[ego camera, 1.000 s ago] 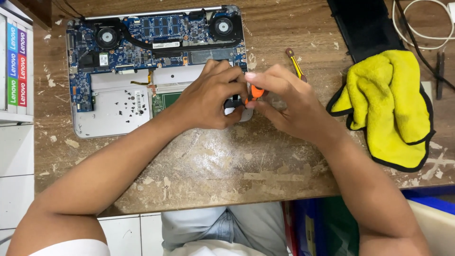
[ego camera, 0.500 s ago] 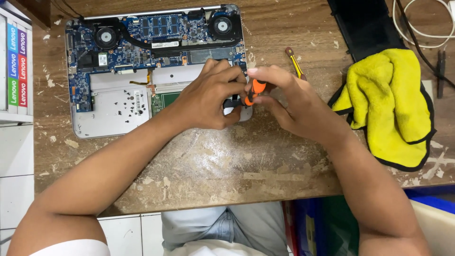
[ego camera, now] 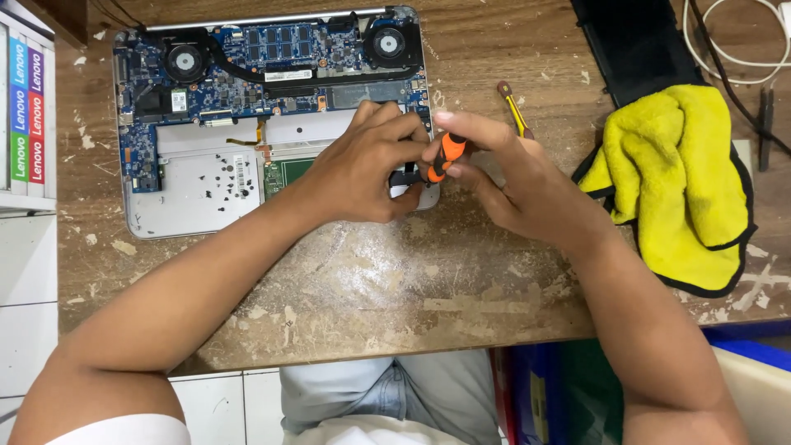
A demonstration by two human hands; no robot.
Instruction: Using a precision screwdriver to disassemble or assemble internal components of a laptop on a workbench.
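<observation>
Far left edge: a stack of white boxes (ego camera: pixel 25 107) with coloured spines, standing beside the table (ego camera: pixel 395 288), whose wooden top is worn and flecked with pale chips.

Left to centre, far side: an opened laptop (ego camera: pixel 198 189), bottom cover off, blue circuit board exposed, two round fans at the far corners, pale grey inner plate on the near left part.

Centre: left hand (ego camera: pixel 362 165) lies on the laptop's near right corner, fingers curled down onto a small dark part there; what exactly they pinch is hidden under the fingers.

Just right of it: right hand (ego camera: pixel 519 185) clamped on a small screwdriver (ego camera: pixel 445 156) with an orange and black handle, thumb and forefinger pinching it, tip pointing down at the laptop's near right corner. The two hands touch at the fingertips.

Right of the hands: a second, yellow-handled screwdriver (ego camera: pixel 515 111) lying on the table, apart from them.

Further right: a yellow cloth (ego camera: pixel 676 173) with black edging, crumpled, overlapping a flat black panel (ego camera: pixel 634 41) on its far side.

Far right corner: white cable (ego camera: pixel 725 41) looped on the table.
</observation>
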